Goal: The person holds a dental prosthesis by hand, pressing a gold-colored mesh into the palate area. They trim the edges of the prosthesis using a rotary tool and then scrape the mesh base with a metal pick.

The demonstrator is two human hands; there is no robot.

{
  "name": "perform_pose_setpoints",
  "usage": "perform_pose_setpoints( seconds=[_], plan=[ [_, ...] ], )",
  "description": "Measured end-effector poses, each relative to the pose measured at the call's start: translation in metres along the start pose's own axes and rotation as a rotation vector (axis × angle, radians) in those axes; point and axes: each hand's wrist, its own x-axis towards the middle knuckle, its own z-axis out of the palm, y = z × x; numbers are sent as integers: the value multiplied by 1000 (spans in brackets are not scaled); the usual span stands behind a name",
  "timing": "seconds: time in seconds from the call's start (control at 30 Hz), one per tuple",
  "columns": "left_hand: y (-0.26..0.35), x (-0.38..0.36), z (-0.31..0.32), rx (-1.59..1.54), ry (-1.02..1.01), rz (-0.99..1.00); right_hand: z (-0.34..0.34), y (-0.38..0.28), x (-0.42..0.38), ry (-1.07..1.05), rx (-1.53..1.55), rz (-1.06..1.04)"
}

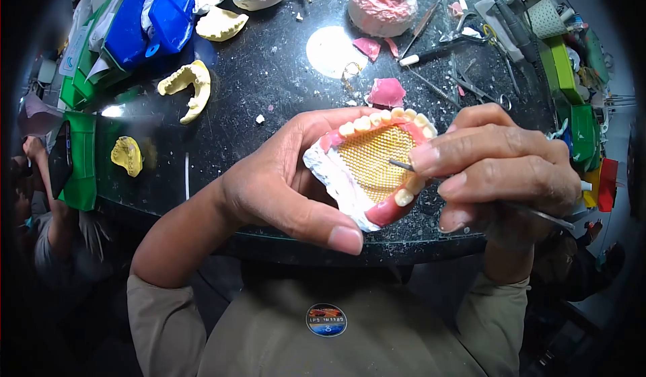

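A denture model [377, 162] with pink wax, white teeth, a gold mesh and a white plaster base rests in my left hand [282, 189], whose thumb lies along its near left edge. My right hand [505, 168] is closed around a thin metal tool [402, 165]. The tool's tip is over the mesh, and its other end sticks out at the right below my fingers. My right fingertips are at the model's right side, next to the teeth; whether they touch it I cannot tell.
Pink wax pieces [387, 92], a pink-smeared round block [382, 7] and several metal tools [471, 84] lie beyond my hands on the dark table [256, 74]. Yellow casts [192, 88] and blue trays [171, 14] are at the left. Green bins [81, 155] stand at the left edge.
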Motion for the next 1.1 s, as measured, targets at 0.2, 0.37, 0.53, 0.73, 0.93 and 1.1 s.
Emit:
perform_pose_setpoints(
  seconds=[0.2,0.37,0.53,0.73,0.93,1.1],
  plan=[
    [-3,0,0,41,-45,-41,4,2,1,-3,-9,-25],
    [-6,-1,-3,68,-22,-21,7,7,-1,21,-17,-36],
    [-3,-2,-2,90,-47,-35,9,9,-1,41,5,-22],
    [-4,-2,-5,117,-77,-26,12,11,-3,83,113,53],
    [-6,-1,-5,109,-73,-16,16,18,-8,146,297,133],
    [-14,3,-11,89,-171,58,16,27,-11,146,414,125]
  ],
)
